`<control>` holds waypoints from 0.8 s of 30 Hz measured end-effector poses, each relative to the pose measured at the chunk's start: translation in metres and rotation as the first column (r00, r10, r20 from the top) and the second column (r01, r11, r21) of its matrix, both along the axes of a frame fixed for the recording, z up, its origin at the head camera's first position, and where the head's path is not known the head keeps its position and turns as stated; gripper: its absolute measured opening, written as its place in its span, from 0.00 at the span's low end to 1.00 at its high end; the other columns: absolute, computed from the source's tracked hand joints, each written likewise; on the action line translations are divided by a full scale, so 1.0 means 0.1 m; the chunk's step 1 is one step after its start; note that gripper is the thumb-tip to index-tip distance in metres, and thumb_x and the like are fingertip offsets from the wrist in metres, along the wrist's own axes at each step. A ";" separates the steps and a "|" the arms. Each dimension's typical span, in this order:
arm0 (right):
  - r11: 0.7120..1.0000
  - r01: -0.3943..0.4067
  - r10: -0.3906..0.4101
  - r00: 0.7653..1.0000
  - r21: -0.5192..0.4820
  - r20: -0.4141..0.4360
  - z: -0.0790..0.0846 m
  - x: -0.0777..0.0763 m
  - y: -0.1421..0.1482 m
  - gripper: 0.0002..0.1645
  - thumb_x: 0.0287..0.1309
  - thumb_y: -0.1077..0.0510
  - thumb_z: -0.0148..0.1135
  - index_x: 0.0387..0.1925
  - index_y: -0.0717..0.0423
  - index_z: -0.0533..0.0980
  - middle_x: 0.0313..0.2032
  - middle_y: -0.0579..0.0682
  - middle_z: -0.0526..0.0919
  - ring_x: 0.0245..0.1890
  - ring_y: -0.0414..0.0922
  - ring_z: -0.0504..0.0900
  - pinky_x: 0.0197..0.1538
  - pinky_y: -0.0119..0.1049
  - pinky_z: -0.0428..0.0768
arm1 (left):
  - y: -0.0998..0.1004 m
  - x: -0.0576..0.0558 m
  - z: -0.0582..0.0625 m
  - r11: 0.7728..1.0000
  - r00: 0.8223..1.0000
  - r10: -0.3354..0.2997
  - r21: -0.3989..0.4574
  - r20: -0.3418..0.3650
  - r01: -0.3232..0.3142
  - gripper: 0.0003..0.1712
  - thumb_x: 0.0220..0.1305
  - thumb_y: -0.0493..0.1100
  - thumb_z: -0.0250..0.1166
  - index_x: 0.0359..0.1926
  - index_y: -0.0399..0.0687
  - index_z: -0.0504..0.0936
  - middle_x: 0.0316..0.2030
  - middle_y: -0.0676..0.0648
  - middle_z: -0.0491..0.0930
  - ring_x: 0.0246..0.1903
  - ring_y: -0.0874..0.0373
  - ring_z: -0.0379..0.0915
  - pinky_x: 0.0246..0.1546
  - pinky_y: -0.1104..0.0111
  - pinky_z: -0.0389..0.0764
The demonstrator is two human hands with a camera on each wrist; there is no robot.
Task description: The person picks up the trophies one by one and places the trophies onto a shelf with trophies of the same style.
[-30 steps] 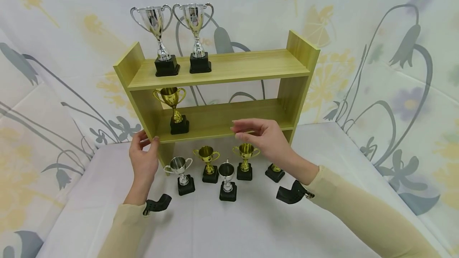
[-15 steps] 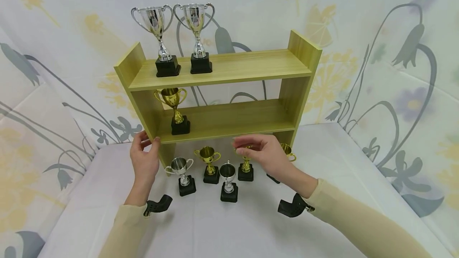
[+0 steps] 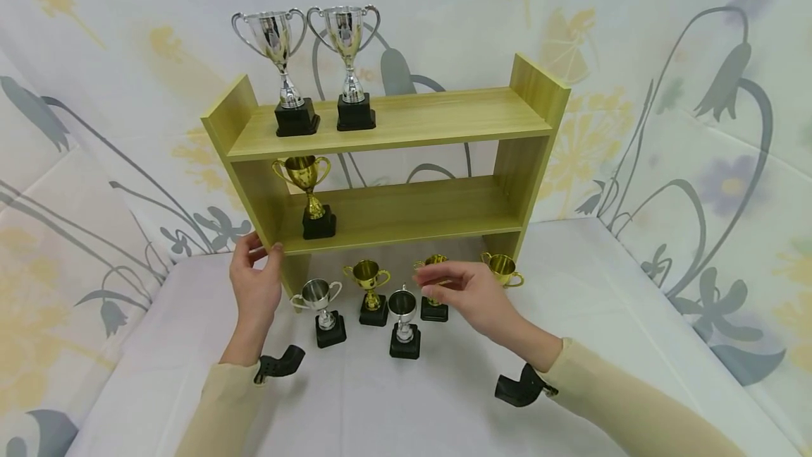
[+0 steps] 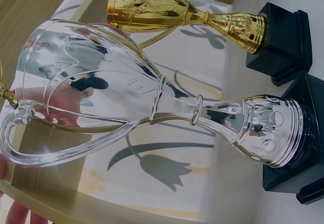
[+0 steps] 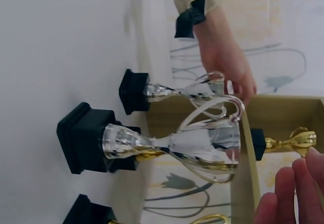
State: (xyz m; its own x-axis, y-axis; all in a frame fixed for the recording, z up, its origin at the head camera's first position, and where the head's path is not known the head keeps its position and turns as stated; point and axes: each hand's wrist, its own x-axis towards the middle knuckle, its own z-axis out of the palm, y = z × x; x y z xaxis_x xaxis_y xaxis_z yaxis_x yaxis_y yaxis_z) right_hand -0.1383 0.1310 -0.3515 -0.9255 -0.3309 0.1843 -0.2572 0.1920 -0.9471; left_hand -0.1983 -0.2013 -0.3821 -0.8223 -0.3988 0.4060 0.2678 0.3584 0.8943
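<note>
My left hand point(image 3: 256, 277) grips the lower left side of the wooden shelf point(image 3: 457, 108), thumb in front and fingers behind the panel. My right hand point(image 3: 472, 295) hovers over the table with thumb and fingers apart, nothing between them. It partly covers a small gold trophy point(image 3: 434, 312). Just left of its fingertips stands a silver trophy point(image 3: 404, 333), shown large in the right wrist view beside my fingers point(image 5: 284, 193). Another silver trophy point(image 3: 326, 319) stands below my left hand's side, close up in the left wrist view.
Two silver trophies point(image 3: 347, 55) stand on the top shelf at left, and a gold trophy point(image 3: 311, 192) on the middle shelf. Other gold trophies stand on the table, one left of centre point(image 3: 370, 288) and another point(image 3: 503, 270) behind my right hand.
My right hand has come down from in front of the middle shelf to the level of the trophies on the table. The left hand keeps its grip on the shelf.
</note>
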 end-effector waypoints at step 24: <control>0.994 -0.028 0.035 0.997 -0.101 0.066 -0.32 0.09 -0.07 0.15 0.59 0.66 0.67 0.49 0.62 0.83 0.48 0.56 0.85 0.48 0.61 0.83 0.48 0.40 0.83 | 0.00 0.01 0.01 1.000 1.000 -0.023 0.014 -0.008 0.023 0.21 0.70 0.40 0.59 0.61 0.40 0.74 0.51 0.43 0.73 0.48 0.59 0.69 0.53 0.49 0.77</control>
State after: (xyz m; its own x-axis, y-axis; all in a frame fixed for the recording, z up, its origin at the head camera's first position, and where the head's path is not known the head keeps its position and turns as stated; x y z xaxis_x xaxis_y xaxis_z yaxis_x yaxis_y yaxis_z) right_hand -0.1294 0.1244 -0.3830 -0.9265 -0.3428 0.1551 -0.1961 0.0882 -0.9766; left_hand -0.1976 -0.2010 -0.3811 -0.8280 -0.3860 0.4067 0.2825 0.3394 0.8972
